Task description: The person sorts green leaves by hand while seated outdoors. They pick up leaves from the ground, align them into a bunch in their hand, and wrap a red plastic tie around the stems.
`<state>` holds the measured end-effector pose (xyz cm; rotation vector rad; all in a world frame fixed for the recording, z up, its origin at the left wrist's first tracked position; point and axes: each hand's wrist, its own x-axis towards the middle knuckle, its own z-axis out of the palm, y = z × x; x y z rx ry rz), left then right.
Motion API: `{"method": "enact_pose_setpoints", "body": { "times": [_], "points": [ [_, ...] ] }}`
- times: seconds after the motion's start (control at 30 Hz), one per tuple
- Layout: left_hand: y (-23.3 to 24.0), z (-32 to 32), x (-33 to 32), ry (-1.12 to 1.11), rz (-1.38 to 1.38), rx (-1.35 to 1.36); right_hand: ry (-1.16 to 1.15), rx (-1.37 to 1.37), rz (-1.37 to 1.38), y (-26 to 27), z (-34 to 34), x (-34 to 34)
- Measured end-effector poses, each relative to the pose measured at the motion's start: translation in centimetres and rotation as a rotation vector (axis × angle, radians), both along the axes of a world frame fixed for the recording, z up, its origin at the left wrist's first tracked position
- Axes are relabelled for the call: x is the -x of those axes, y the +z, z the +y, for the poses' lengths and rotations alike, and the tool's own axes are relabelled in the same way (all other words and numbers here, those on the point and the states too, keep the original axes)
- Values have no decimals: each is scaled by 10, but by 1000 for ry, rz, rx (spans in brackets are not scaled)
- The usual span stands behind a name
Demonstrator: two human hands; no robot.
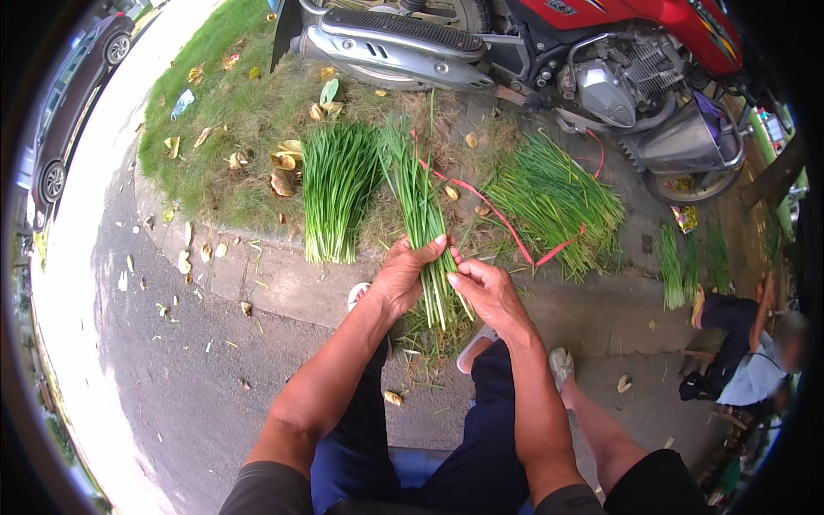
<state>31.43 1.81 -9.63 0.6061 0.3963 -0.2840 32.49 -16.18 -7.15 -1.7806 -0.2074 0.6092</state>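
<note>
My left hand (407, 270) is closed around a small bunch of green garlic chives (421, 219), its thumb laid across the stalks. At the bunch's right side, my right hand (484, 290) pinches the lower stalks between thumb and fingers. The pale cut ends point down toward my feet. Just left of the held bunch, a neat pile of chives (338, 193) lies on dry grass. A larger, looser heap of chives (557, 203) rests to the right. A red plastic ribbon (496, 209) runs between the held bunch and that heap.
A red motorcycle (599, 77) stands beyond the chives. Trimmings (428, 347) litter the ground between my feet. Close on my right is another person's leg (599, 418); farther right a seated person (747, 360) is near more chive bundles (671, 270). A parked car (71, 109) stands far left.
</note>
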Motion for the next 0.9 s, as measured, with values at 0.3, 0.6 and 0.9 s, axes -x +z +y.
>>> {"method": "enact_pose_setpoints", "body": {
  "times": [0.3, 0.6, 0.9],
  "points": [
    [3, 4, 0, 65, 9, 4, -123, -286, 320, 14, -16, -11],
    [6, 11, 0, 84, -45, 131, -297, -806, 309, 16, -21, -20],
    [7, 12, -2, 117, -45, 146, -282, -235, 200, 17, 13, -3]
  ]
}}
